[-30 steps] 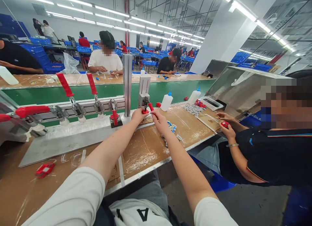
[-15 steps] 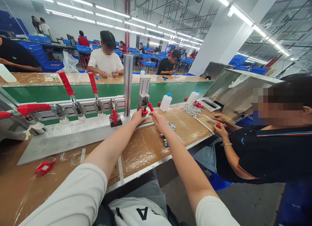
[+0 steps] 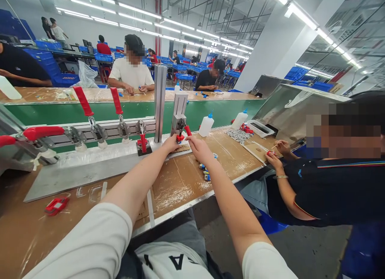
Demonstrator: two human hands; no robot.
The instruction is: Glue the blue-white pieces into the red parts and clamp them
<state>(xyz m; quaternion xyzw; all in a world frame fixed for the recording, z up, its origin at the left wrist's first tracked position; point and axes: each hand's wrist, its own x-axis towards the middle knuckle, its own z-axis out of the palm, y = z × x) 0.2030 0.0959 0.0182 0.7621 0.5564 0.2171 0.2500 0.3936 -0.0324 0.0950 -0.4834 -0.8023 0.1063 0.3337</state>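
At the small upright toggle clamp, my two hands are close together. My left hand is closed at the clamp's base, its fingertips against a small red part under the plunger. The fingers partly cover that part. My right hand is closed at the lower end of the clamp's red handle, which slants down toward me. A brown board lies under the clamp. Several small blue, white and yellow pieces sit on the table beside my right wrist.
To the left, a row of red-handled clamps stands over a grey metal plate. A red part lies nearer me. White bottles and a heap of grey pieces are at the right, beside a co-worker. A green belt runs behind.
My hands stay at the clamp with hardly any movement. The view has shifted slightly. The co-worker at the right has raised one hand, holding a thin stick, away from the red part.
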